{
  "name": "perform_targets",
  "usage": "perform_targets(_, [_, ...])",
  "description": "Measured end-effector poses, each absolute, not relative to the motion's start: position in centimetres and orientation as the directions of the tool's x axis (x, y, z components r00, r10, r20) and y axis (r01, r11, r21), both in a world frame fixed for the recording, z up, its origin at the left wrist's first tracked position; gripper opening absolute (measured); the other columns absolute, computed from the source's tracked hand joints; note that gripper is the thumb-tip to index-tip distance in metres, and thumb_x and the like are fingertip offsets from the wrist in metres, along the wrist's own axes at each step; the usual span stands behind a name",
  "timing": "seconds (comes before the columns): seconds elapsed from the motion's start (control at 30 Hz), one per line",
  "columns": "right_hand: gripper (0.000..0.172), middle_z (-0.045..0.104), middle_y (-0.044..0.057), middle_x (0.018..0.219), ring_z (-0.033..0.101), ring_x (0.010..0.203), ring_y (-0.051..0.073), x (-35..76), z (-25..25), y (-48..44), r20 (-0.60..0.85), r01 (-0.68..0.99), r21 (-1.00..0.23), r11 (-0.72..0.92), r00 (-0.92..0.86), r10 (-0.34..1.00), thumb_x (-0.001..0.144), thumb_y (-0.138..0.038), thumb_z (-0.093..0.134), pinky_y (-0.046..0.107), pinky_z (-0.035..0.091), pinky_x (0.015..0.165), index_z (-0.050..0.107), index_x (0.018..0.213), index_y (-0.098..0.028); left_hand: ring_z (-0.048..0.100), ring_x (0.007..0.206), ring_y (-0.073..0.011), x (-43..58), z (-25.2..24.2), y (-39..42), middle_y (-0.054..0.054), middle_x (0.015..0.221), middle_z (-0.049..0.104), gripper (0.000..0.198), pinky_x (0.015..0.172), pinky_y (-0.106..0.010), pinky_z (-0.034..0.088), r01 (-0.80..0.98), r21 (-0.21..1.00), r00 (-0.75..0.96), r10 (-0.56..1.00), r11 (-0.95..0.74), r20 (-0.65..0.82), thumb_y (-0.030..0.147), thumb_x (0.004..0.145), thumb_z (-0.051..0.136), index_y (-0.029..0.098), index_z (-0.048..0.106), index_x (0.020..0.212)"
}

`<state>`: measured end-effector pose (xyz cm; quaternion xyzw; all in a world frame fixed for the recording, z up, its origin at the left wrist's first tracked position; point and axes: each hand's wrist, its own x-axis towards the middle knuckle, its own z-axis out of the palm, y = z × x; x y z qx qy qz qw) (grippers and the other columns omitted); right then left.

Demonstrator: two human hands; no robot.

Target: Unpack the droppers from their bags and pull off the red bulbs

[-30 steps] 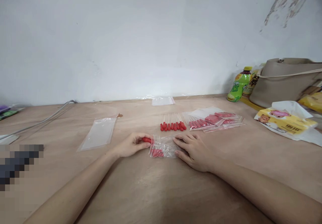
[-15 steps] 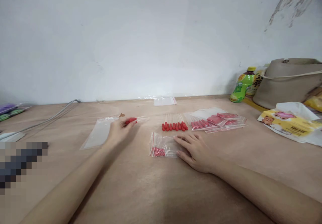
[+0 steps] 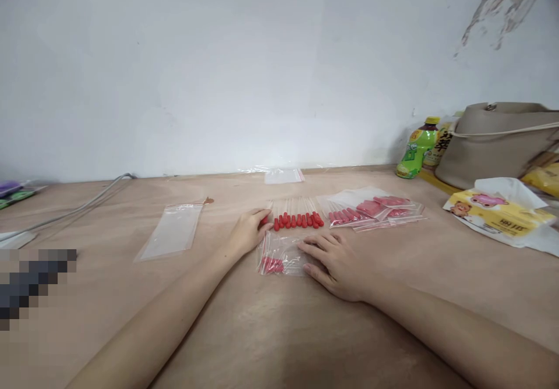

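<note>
Left hand (image 3: 250, 230) has its fingers drawn narrow round a red piece (image 3: 264, 220), of which only a little shows beside the fingertips. Right hand (image 3: 337, 265) lies palm down with fingers slightly spread, resting on one end of the clear bag (image 3: 285, 254) and pinching nothing that can be seen.

The bag is thin, glossy and creased, with a red line near its left end; through the plastic show several red ends, gathered in the left part. It lies flat on the counter (image 3: 262, 331), between the hands, nearer the person than the sticks (image 3: 299, 220). These sticks have bright red, rounded, bulbous ends towards the person and thin, pale shafts towards the wall (image 3: 218, 74). They lie side by side in an uneven row, the leftmost just beside the left fingertips, the whole row beyond the right hand.

Just right of the row, filled bags (image 3: 371, 208) overlap, their contents pinkish red through the plastic.

A green bottle (image 3: 417, 150) with a yellow cap carries pale lettering too small to read surely. The yellow tissue pack (image 3: 498, 208) shows a brown bear, a pink figure and dark print, likewise illegible. Both stand well apart from the hands, on the right.
</note>
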<state>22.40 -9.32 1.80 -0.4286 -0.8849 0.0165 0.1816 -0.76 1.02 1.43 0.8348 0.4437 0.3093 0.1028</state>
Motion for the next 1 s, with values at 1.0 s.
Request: perform_targets(1.0, [0.040, 0.050, 0.005, 0.122, 0.043, 0.109, 0.022, 22.8, 1.5, -9.0, 0.271, 0.701, -0.257, 0.665, -0.608, 0.746, 0.087, -0.045, 0.038, 0.042, 0.032, 0.092, 0.047, 0.124, -0.031, 0.058, 0.081, -0.0165, -1.5, 0.4, 0.6, -0.006, 0.101, 0.054, 0.040, 0.071, -0.030, 0.051, 0.617, 0.532, 0.341, 0.806, -0.580, 0.483, 0.039, 0.072, 0.064, 0.018, 0.058, 0.106])
